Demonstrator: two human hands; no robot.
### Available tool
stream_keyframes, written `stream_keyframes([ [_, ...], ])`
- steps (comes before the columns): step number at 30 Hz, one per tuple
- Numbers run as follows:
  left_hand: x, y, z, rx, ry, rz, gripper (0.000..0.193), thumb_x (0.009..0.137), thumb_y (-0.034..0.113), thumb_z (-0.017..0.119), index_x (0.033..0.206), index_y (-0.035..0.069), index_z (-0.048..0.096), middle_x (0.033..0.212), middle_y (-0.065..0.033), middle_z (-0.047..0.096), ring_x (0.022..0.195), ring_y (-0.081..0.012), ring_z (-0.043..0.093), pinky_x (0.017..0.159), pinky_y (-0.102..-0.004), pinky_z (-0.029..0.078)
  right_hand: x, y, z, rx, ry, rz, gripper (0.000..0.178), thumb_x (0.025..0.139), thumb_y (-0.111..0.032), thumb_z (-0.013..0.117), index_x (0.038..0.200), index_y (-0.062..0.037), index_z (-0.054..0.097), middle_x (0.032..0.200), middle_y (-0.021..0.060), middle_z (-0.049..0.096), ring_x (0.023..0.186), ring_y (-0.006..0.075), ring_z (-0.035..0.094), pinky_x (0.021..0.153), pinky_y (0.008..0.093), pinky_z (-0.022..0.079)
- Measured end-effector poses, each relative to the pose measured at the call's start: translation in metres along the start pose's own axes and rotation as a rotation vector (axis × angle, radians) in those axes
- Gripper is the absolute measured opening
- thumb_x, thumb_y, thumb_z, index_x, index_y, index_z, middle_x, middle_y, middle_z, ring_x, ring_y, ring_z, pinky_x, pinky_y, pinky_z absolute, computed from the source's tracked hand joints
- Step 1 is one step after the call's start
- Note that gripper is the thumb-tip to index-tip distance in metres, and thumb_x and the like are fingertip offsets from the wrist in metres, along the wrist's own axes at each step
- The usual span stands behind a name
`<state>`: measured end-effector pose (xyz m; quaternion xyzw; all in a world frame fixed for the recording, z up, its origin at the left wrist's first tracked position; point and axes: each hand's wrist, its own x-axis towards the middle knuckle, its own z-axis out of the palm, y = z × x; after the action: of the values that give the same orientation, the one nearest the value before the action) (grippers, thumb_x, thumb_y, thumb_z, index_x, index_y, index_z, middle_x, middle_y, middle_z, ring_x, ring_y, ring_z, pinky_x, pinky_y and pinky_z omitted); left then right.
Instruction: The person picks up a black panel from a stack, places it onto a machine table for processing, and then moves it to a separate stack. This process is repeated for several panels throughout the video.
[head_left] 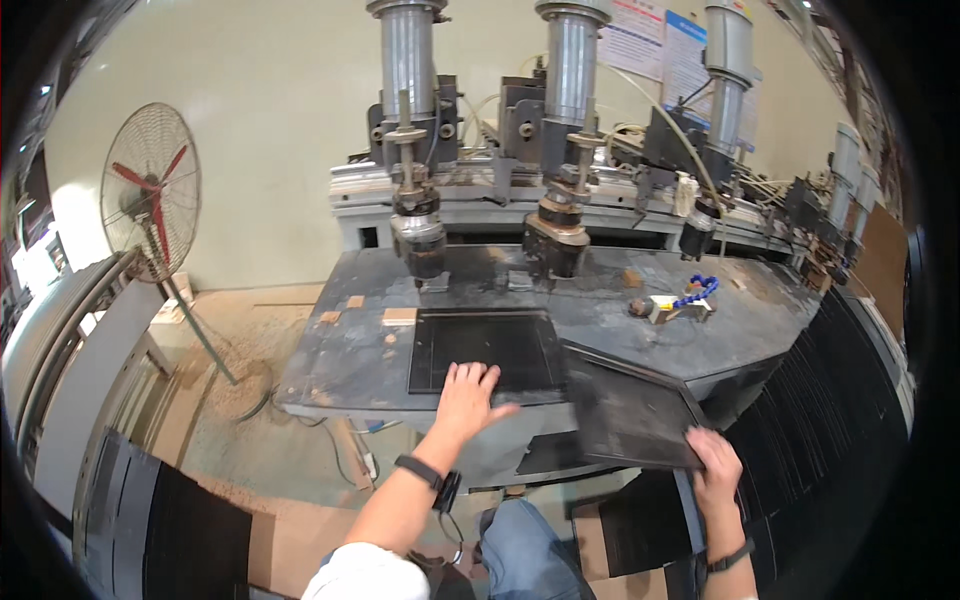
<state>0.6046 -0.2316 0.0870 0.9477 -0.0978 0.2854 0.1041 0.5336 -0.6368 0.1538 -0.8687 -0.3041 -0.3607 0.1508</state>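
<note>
A flat black panel [487, 350] with a raised rim lies on the worktable under the drilling heads. My left hand [470, 400] rests at its near edge, fingers on the surface and thumb stretched out to the right. Tilted beside it, a second black panel [635, 410] juts past the table's near edge. My right hand [714, 465] grips that panel at its near right corner; the fingertips show on top and the thumb is hidden.
Several vertical drilling heads [418, 235] stand along the back of the dark worktable [340, 350]. Small wood blocks [399, 317] and a blue coiled hose [700, 290] sit on it. A standing fan [150, 195] is at left; stacked black panels [810, 410] fill the right.
</note>
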Motion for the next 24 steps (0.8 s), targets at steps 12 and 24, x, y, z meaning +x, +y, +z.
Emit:
stream_keyframes([
  [12, -0.395, -0.002, -0.16, 0.335, 0.061, -0.518, 0.049, 0.063, 0.004, 0.065, 0.111, 0.011, 0.065, 0.092, -0.0065, 0.059, 0.085, -0.0264, 0.057, 0.075, -0.0389, 0.046, 0.174, -0.02, 0.245, 0.161, -0.49, -0.317, 0.044, 0.081, -0.029, 0.065, 0.121, -0.0109, 0.058, 0.128, 0.0108, 0.055, 0.121, 0.03, 0.048, 0.101, 0.0432, 0.039],
  [24, -0.672, -0.042, -0.115, 0.631, -0.078, -1.274, 0.046, 0.077, 0.006, 0.053, 0.122, 0.012, 0.057, 0.11, -0.0038, 0.06, 0.097, -0.0234, 0.054, 0.082, -0.0355, 0.047, 0.209, 0.012, 0.308, 0.004, -0.582, -0.243, 0.038, 0.094, -0.013, 0.051, 0.131, -0.0054, 0.051, 0.132, 0.0151, 0.052, 0.122, 0.0309, 0.048, 0.103, 0.0378, 0.037],
])
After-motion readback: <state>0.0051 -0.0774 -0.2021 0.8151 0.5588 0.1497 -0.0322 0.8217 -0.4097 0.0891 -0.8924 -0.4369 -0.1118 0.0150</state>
